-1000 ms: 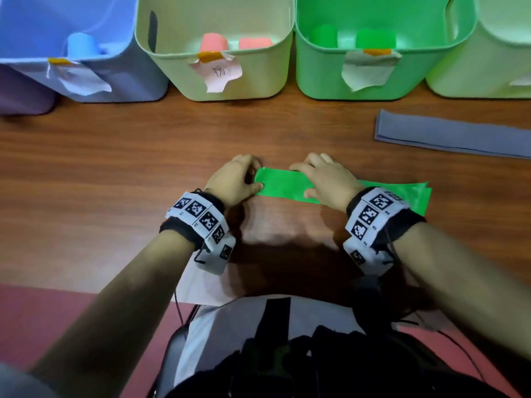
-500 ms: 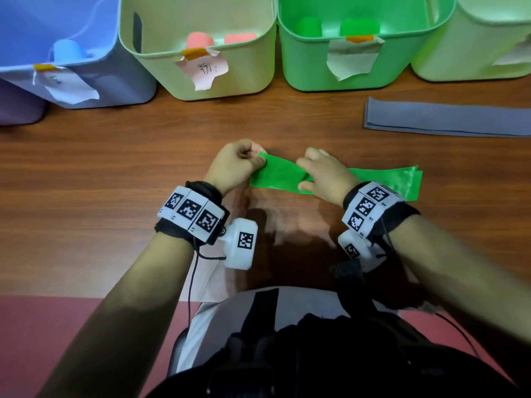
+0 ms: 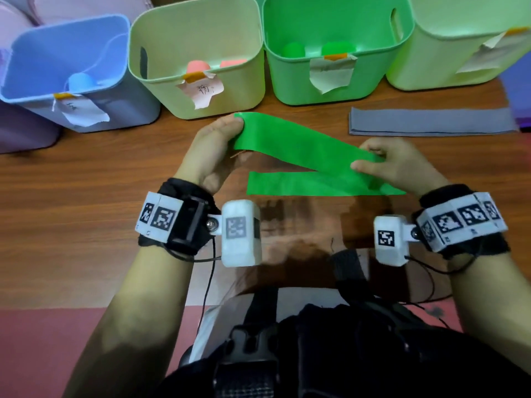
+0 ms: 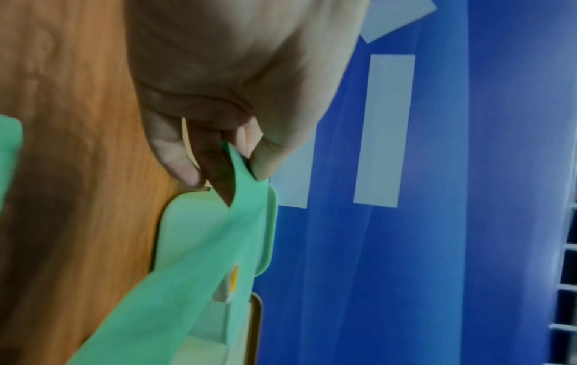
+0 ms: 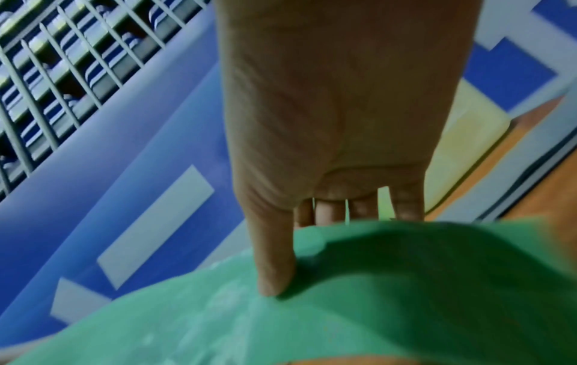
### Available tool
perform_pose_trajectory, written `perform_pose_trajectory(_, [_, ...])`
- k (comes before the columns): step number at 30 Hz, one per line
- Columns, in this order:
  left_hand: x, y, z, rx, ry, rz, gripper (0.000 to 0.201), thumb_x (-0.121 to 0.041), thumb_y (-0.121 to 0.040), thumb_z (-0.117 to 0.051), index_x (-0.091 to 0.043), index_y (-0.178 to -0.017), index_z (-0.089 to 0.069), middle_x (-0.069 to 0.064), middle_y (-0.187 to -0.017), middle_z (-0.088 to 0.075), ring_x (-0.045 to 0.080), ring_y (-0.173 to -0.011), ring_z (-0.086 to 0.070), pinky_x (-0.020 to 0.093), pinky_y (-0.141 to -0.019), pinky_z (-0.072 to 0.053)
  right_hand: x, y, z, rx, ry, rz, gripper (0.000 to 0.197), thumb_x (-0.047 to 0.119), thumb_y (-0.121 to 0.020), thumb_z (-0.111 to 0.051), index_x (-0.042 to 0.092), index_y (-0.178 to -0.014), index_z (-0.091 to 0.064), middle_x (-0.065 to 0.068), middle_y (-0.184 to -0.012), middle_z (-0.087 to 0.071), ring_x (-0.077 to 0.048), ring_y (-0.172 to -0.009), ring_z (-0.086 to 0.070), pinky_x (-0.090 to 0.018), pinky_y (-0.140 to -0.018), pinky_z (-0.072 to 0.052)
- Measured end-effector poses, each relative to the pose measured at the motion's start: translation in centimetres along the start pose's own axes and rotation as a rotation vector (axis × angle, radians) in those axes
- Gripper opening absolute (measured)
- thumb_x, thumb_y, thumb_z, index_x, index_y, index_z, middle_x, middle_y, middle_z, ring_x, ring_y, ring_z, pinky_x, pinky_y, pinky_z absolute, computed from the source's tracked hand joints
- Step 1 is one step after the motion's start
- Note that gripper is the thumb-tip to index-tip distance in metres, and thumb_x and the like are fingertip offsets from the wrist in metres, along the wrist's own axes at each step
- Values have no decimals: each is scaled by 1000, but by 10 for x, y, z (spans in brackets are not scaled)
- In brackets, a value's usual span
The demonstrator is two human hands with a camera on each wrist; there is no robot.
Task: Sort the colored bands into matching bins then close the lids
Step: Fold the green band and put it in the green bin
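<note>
A long green band (image 3: 298,147) is lifted off the wooden table and doubled over, its lower layer (image 3: 310,185) hanging beneath the upper one. My left hand (image 3: 218,139) pinches the band's left end between thumb and fingers; the left wrist view shows that pinch on the band (image 4: 240,172). My right hand (image 3: 385,162) pinches the fold at the right, thumb on top of the band (image 5: 374,284). The green bin (image 3: 339,81), holding two green rolls, stands just beyond the band. A grey band (image 3: 431,124) lies flat at the right.
A blue bin (image 3: 94,110) with a blue roll stands far left. Beside it is a pale yellow-green bin (image 3: 230,90) with pink rolls. Another pale green bin (image 3: 459,53) sits far right. A purple container (image 3: 17,133) is at the left edge. Paper labels hang on the bins' fronts.
The green band lay flat on the table a second ago. Both hands have lifted it and drawn apart, with the right hand sliding right to the fold.
</note>
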State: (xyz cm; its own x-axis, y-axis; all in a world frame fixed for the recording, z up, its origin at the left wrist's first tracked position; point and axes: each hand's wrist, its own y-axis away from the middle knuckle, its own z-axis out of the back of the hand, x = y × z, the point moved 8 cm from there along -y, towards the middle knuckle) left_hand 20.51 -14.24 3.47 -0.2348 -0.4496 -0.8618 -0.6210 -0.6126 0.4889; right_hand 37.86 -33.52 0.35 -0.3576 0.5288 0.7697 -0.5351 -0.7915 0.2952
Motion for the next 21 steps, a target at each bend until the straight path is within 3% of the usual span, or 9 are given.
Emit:
perform_pose_trajectory(2, [-9, 6, 4, -30, 35, -23, 21, -17, -99, -40, -22, -89, -58, -9, -74, -68, 2, -65, -61, 17, -58, -48, 0, 5, 15, -107, -66, -14, 7, 14, -85, -65, 8, -88, -62, 2, -83, -63, -13, -76, -57, -16, -66, -46])
perform_pose_trajectory(4, [-20, 13, 4, -41, 47, -73, 18, -17, -99, -40, -22, -90, -55, -7, -81, -63, 3, -68, -58, 16, -60, -47, 9, 7, 25, -198, -70, 36, 12, 16, -85, -66, 5, -87, -63, -8, -92, -66, -9, -79, -55, -29, -79, -44])
perform_pose_trajectory(6, [-32, 18, 5, -48, 54, -133, 17, -17, -99, -40, -22, -94, -55, -7, -85, -62, 2, -69, -58, 15, -60, -47, 25, 11, 31, -243, -72, 97, 11, 15, -84, -67, 5, -84, -63, -13, -92, -66, -4, -75, -54, -31, -79, -42])
perform_pose_trajectory(8, [-47, 23, 8, -62, 66, -193, 16, -18, -98, -41, -22, -101, -56, -5, -90, -63, 3, -72, -59, 16, -60, -48, 42, 13, 31, -244, -54, 139, 10, 15, -85, -66, 6, -84, -63, -13, -90, -66, -12, -77, -56, -31, -76, -42])
perform_pose_trajectory(10, [-66, 29, 14, -96, 95, -262, 14, -18, -98, -44, -22, -95, -56, -5, -89, -63, 5, -74, -60, 21, -65, -49, 59, 13, 30, -241, 6, 173, 6, 19, -85, -66, 13, -85, -63, -8, -89, -67, -18, -82, -57, -33, -75, -43])
perform_pose_trajectory(13, [-104, 46, 13, -88, 90, -408, 19, -18, -98, -44, -23, -85, -56, -11, -77, -65, 5, -74, -60, 24, -71, -49, 89, 12, 30, -230, 89, 232, 10, 24, -87, -64, 19, -96, -61, 0, -95, -61, -13, -93, -53, -22, -76, -34])
perform_pose_trajectory(16, [-145, 73, 2, -12, 1, -592, 18, -18, -99, -43, -24, -94, -59, -16, -71, -65, 2, -70, -58, 19, -63, -47, 121, 3, 27, -121, 143, 258, 19, 23, -88, -63, 16, -105, -61, 1, -100, -56, -12, -98, -51, -16, -72, -31])
perform_pose_trajectory(19, [-187, 108, -14, 28, -283, -832, 18, -15, -97, -46, -23, -96, -62, -17, -72, -61, 1, -70, -56, 19, -59, -47, 162, -6, 35, -98, 101, 312, 33, 20, -82, -68, 18, -113, -58, 1, -98, -57, -7, -86, -53, -21, -80, -40])
perform_pose_trajectory(21, [-205, 126, -31, 79, -513, -932, 20, -12, -94, -49, -25, -92, -64, -18, -71, -62, 0, -70, -57, 19, -60, -49, 194, -3, 42, -130, 49, 415, 43, 18, -82, -69, 21, -122, -54, 7, -106, -56, 8, -82, -53, -7, -81, -40])
